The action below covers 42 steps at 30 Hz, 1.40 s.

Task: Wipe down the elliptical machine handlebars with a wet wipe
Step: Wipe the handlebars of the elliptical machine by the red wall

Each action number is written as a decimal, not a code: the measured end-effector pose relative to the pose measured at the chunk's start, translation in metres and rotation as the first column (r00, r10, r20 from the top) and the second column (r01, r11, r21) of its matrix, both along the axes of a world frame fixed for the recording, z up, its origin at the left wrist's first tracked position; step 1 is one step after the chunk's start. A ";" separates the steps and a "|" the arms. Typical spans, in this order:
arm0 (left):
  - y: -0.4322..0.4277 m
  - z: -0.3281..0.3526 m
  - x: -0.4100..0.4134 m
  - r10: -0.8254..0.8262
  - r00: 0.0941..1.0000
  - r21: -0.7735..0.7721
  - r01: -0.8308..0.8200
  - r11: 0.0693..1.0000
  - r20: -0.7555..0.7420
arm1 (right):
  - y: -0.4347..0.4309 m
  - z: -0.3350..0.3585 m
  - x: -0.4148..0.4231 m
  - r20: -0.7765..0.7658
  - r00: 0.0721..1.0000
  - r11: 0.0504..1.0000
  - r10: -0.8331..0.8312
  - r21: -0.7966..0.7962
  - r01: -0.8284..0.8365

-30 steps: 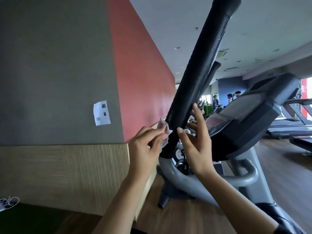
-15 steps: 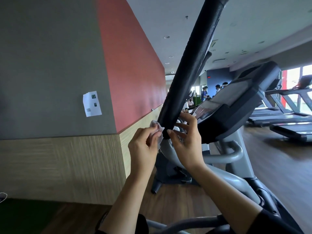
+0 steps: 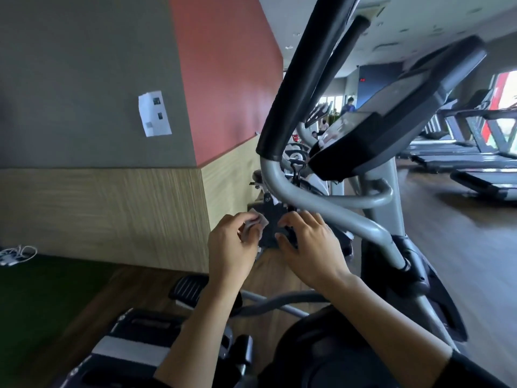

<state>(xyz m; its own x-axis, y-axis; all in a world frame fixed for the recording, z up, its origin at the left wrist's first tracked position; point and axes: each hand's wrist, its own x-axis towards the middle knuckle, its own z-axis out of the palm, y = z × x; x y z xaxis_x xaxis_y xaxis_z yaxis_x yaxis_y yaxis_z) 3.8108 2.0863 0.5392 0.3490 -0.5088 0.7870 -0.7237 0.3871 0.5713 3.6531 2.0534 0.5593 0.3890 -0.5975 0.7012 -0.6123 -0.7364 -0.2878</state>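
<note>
- Head view: we locate the wet wipe point(image 3: 253, 226), a small crumpled white piece, pinched between the thumb and curled fingertips of the left hand point(image 3: 230, 247).
- We find the wipe well below the black foam handlebar point(image 3: 302, 79) and apart from it, to the left of the grey tube point(image 3: 316, 205) that carries the foam.
- The right hand point(image 3: 307, 245) sits just beside the left, fingers loosely bent – we see nothing in its grasp. We cannot tell whether it touches the tube.
- A second handlebar point(image 3: 345, 51) rises behind the first, on a near-parallel slant.
- The console point(image 3: 391, 121) stands to the right of both bars, tilted.
- A foot pedal point(image 3: 134, 345) lies under the left forearm.
- Treadmills point(image 3: 461, 155) line the wood floor at far right.
- On the grey wall at left we note a paper sheet point(image 3: 154, 113); white cables point(image 3: 15, 254) lie at the edge of a green mat point(image 3: 36, 298).
</note>
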 end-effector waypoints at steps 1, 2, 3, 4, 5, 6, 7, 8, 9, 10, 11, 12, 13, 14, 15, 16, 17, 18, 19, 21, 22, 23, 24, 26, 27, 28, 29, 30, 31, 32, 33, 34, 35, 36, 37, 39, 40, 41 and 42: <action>0.004 -0.009 -0.001 0.012 1.000 0.034 -0.012 0.999 -0.009 | 0.004 -0.008 0.001 -0.026 1.000 1.000 -0.004 0.027 0.004; 0.007 -0.019 0.000 0.017 1.000 0.075 -0.015 0.997 -0.022 | 0.008 -0.016 0.003 -0.051 0.999 0.999 -0.006 0.048 0.008; 0.011 -0.028 0.002 0.012 0.999 0.117 -0.007 0.993 -0.044 | 0.011 -0.023 0.007 -0.074 0.997 0.998 -0.007 0.064 0.012; 0.014 -0.035 0.005 0.005 0.998 0.157 0.005 0.988 -0.063 | 0.013 -0.030 0.011 -0.095 0.995 0.997 -0.007 0.080 0.015; 0.017 -0.042 0.009 0.003 0.998 0.192 0.009 0.981 -0.066 | 0.015 -0.036 0.016 -0.111 0.994 0.995 -0.005 0.095 0.016; 0.019 -0.048 0.014 0.011 0.999 0.216 0.000 0.976 -0.049 | 0.017 -0.042 0.022 -0.128 0.992 0.993 -0.004 0.114 0.019; 0.021 -0.053 0.019 0.027 1.000 0.232 -0.023 0.972 -0.014 | 0.018 -0.047 0.028 -0.143 0.990 0.991 -0.007 0.132 0.026; 0.024 -0.056 0.024 0.047 0.999 0.241 -0.051 0.969 0.021 | 0.019 -0.052 0.035 -0.158 0.987 0.988 -0.010 0.148 0.034; 0.026 -0.058 0.030 0.070 0.996 0.244 -0.080 0.967 0.047 | 0.019 -0.057 0.042 -0.174 0.985 0.986 -0.013 0.162 0.042; 0.027 -0.060 0.038 0.087 0.994 0.243 -0.099 0.965 0.058 | 0.019 -0.060 0.050 -0.181 0.983 0.984 -0.020 0.168 0.051; 0.026 -0.062 0.047 0.101 0.993 0.240 -0.112 0.964 0.059 | 0.019 -0.064 0.060 -0.179 0.983 0.984 -0.031 0.170 0.062; 0.025 -0.063 0.056 0.107 0.993 0.239 -0.117 0.964 0.054 | 0.018 -0.066 0.070 -0.171 0.984 0.983 -0.046 0.167 0.075; 0.023 -0.064 0.065 0.099 0.994 0.234 -0.108 0.966 0.048 | 0.016 -0.068 0.080 -0.160 0.985 0.983 -0.063 0.160 0.089; 0.020 -0.065 0.076 0.074 0.996 0.225 -0.081 0.971 0.040 | 0.014 -0.069 0.092 -0.152 0.985 0.983 -0.083 0.150 0.106; 0.014 -0.066 0.088 0.038 0.999 0.218 -0.043 0.975 0.027 | 0.011 -0.069 0.103 -0.139 0.984 0.981 -0.110 0.143 0.130; 0.007 -0.065 0.100 0.007 1.000 0.210 -0.010 0.978 0.014 | 0.007 -0.068 0.115 -0.124 0.982 0.978 -0.143 0.137 0.160; -0.001 -0.063 0.112 -0.015 1.000 0.202 0.015 0.979 -0.001 | 0.003 -0.067 0.126 -0.104 0.979 0.975 -0.175 0.121 0.188; -0.007 -0.061 0.123 -0.034 0.999 0.194 0.035 0.980 -0.006 | -0.001 -0.065 0.137 -0.079 0.974 0.971 -0.212 0.097 0.219; -0.017 -0.058 0.137 -0.055 0.998 0.184 0.053 0.981 0.003 | -0.008 -0.062 0.151 -0.047 0.966 0.962 -0.255 0.087 0.258; -0.029 -0.051 0.147 -0.076 0.997 0.163 0.071 0.984 0.022 | -0.016 -0.055 0.162 -0.001 0.956 0.952 -0.292 0.097 0.291; -0.036 -0.047 0.155 -0.113 0.993 0.158 0.109 0.981 0.015 | -0.021 -0.052 0.169 0.022 0.948 0.946 -0.316 0.086 0.313; -0.045 -0.044 0.162 -0.158 0.987 0.152 0.155 0.976 0.005 | -0.026 -0.048 0.176 0.049 0.937 0.937 -0.346 0.075 0.343; -0.055 -0.041 0.168 -0.200 0.980 0.149 0.199 0.969 -0.007 | -0.032 -0.044 0.181 0.074 0.925 0.927 -0.373 0.060 0.369; -0.077 -0.036 0.176 -0.272 0.962 0.167 0.274 0.947 -0.033 | -0.041 -0.035 0.188 0.112 0.900 0.907 -0.420 0.014 0.422; -0.087 -0.032 0.177 -0.302 0.952 0.173 0.305 0.936 -0.044 | -0.047 -0.031 0.189 0.124 0.887 0.894 -0.444 -0.007 0.449; -0.095 -0.026 0.176 -0.330 0.943 0.166 0.332 0.928 -0.045 | -0.053 -0.027 0.189 0.137 0.875 0.882 -0.465 -0.022 0.472; -0.101 -0.019 0.174 -0.352 0.935 0.156 0.354 0.922 -0.041 | -0.058 -0.023 0.189 0.155 0.863 0.871 -0.482 -0.028 0.491; -0.106 -0.011 0.171 -0.377 0.926 0.146 0.376 0.915 -0.028 | -0.063 -0.019 0.189 0.173 0.850 0.860 -0.497 -0.030 0.509; -0.110 -0.002 0.168 -0.396 0.918 0.132 0.394 0.909 -0.013 | -0.069 -0.016 0.188 0.189 0.837 0.848 -0.514 -0.034 0.528; -0.115 0.007 0.164 -0.401 0.916 0.113 0.398 0.910 0.004 | -0.075 -0.012 0.187 0.199 0.825 0.837 -0.528 -0.041 0.546; -0.119 0.016 0.159 -0.398 0.917 0.084 0.396 0.914 0.006 | -0.081 -0.008 0.185 0.209 0.816 0.828 -0.539 -0.047 0.559; -0.125 0.024 0.155 -0.403 0.915 0.039 0.403 0.915 -0.007 | -0.087 -0.003 0.183 0.227 0.808 0.824 -0.544 -0.039 0.566; -0.135 0.031 0.151 -0.422 0.906 -0.016 0.422 0.907 -0.021 | -0.093 0.003 0.182 0.256 0.801 0.826 -0.541 -0.014 0.563; -0.144 0.038 0.147 -0.445 0.895 -0.065 0.443 0.894 -0.023 | -0.097 0.008 0.182 0.294 0.797 0.837 -0.528 0.020 0.547; -0.155 0.044 0.143 -0.459 0.888 -0.090 0.456 0.886 -0.019 | -0.102 0.013 0.181 0.338 0.792 0.849 -0.509 0.044 0.527; -0.175 0.058 0.136 -0.457 0.890 -0.113 0.454 0.884 -0.001 | -0.112 0.022 0.180 0.420 0.767 0.857 -0.485 0.057 0.511; -0.183 0.065 0.132 -0.450 0.893 -0.129 0.447 0.885 0.007 | -0.117 0.026 0.179 0.445 0.754 0.858 -0.482 0.067 0.509; -0.190 0.073 0.128 -0.450 0.893 -0.145 0.446 0.883 0.010 | -0.122 0.029 0.179 0.462 0.745 0.859 -0.481 0.077 0.507; -0.197 0.080 0.124 -0.462 0.887 -0.162 0.457 0.875 0.009 | -0.127 0.033 0.178 0.480 0.735 0.859 -0.479 0.085 0.505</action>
